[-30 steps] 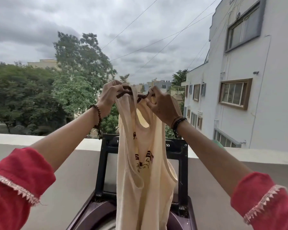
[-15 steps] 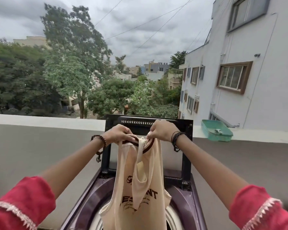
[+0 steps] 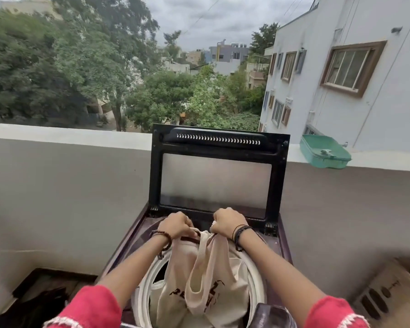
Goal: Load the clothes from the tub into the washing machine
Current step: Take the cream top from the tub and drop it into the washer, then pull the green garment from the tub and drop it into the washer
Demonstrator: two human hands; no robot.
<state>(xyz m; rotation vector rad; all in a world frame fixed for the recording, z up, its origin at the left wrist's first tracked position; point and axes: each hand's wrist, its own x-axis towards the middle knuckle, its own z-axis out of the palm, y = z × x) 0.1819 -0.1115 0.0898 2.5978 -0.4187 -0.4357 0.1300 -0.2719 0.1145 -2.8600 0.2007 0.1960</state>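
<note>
Outdoors on a grey-walled balcony, both fists, left hand [image 3: 174, 225] and right hand [image 3: 228, 222], pinched a cream printed sleeveless cotton top [image 3: 206, 278] half inside the white-rimmed, maroon top-loading washing machine [image 3: 273, 242]; releasing both together, centred over its drum, would suit best.

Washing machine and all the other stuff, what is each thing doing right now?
Washing machine: top open.
Lid: raised upright.
Cream top: hanging from both hands, lower part inside the drum.
Left hand: closed on the cream top.
Right hand: closed on the cream top.
Green tray: resting on the ledge.
</note>
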